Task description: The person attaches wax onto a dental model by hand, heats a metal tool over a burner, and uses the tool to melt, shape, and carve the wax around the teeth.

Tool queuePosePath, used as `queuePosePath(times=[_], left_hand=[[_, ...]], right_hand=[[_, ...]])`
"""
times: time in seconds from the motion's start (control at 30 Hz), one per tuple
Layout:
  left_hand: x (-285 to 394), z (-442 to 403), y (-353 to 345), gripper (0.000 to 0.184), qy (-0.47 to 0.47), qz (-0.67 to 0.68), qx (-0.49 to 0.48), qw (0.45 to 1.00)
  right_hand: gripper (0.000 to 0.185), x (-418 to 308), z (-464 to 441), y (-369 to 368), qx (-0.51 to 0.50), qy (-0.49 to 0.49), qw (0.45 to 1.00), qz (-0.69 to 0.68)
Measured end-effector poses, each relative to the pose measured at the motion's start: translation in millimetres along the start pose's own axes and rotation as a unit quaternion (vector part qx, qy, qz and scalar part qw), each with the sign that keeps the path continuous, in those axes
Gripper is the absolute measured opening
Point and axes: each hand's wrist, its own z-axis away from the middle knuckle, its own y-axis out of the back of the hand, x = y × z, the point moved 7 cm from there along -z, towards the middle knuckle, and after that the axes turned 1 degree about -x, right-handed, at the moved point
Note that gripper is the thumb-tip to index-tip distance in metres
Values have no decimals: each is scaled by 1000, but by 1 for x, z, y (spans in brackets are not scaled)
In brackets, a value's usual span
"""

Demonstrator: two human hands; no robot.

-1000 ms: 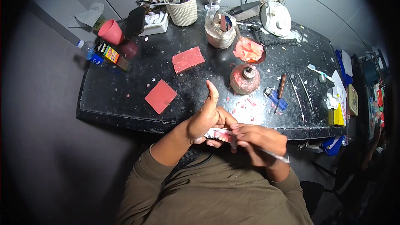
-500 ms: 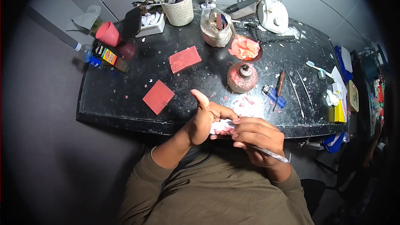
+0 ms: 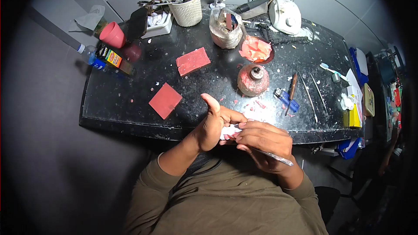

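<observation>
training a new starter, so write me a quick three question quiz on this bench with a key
1. Which hand holds the slender tool?
2. True or false: the white basket lies on its side.
3. Fill in: from the wearer's view, the blue lighter lies to the ____ of the round, pink-smeared container.

Key:
1. The right hand.
2. False; it stands upright.
3. Right.

The left hand [image 3: 210, 129], thumb raised, holds a white-and-pink piece [image 3: 228, 132]; the right hand [image 3: 266, 142], close against it, grips a slim tool [image 3: 282, 159]. Beyond the hands on the tabletop [image 3: 117, 104] stands a round pinkish bottle [image 3: 252, 86], a square red sheet [image 3: 165, 101] lying left of them.
</observation>
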Motion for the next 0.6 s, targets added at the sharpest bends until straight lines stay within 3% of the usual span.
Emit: queuePosePath(times=[0.47,0.6], left_hand=[[2,-1,1,134,24,4,0,1000],[-1,-3,9,134,-23,-62,-28,997]], right_hand=[[23,1,3,5,-3,-7,1000,-13],[22,2,2,5,5,-10,1000,-22]])
